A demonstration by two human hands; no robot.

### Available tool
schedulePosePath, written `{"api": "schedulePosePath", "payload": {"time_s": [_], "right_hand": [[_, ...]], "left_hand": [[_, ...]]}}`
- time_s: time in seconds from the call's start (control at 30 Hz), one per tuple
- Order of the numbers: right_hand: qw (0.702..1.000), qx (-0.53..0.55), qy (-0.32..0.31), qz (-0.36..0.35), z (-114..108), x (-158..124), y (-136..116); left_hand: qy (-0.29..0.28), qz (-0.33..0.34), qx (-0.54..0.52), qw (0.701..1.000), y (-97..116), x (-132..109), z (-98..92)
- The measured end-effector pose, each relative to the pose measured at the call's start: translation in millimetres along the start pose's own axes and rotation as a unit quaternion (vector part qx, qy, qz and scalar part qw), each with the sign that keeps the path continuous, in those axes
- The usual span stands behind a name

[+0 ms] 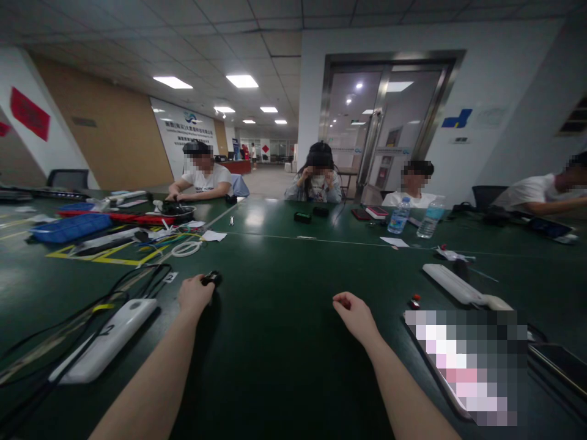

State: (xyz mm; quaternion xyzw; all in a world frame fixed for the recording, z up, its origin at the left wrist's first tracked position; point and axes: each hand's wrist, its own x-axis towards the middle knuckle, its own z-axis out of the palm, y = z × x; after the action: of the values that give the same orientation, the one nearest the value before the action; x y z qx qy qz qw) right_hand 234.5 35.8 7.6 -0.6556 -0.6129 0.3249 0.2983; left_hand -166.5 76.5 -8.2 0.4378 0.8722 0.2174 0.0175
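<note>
My left hand (196, 294) is closed around a small black glossy object (211, 278) on the dark green table (275, 342). Its exact kind is unclear, since my fingers cover part of it. Across from it, my right hand (354, 311) rests near the tabletop with its fingers curled in and the thumb close to them. Nothing shows between those fingers. A white power strip (110, 342) with a "2" on it lies left of my left forearm, with black cables (132, 278) beside it. A tablet-like device with a blurred screen (463, 360) lies right of my right hand.
A blue tray (71, 227) and coiled white cable (186, 249) lie at the far left. Two water bottles (398, 215) stand at the back right. A second white power strip (452, 284) and a phone (562, 366) are at right. Several people sit around the table.
</note>
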Motion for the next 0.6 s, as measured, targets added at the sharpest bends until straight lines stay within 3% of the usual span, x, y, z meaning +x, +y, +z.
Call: {"api": "schedulePosePath", "payload": {"time_s": [0.23,0.6], "right_hand": [[1.000,0.006,0.000,-0.004,0.5,1.3,3.2],[1.000,0.023,0.002,-0.005,0.2,-0.6,2.3]], "left_hand": [[0.020,0.008,0.035,0.999,3.0,-6.7,-5.0],[0.013,-0.060,0.022,0.998,-2.1,-8.5,-11.2]]}}
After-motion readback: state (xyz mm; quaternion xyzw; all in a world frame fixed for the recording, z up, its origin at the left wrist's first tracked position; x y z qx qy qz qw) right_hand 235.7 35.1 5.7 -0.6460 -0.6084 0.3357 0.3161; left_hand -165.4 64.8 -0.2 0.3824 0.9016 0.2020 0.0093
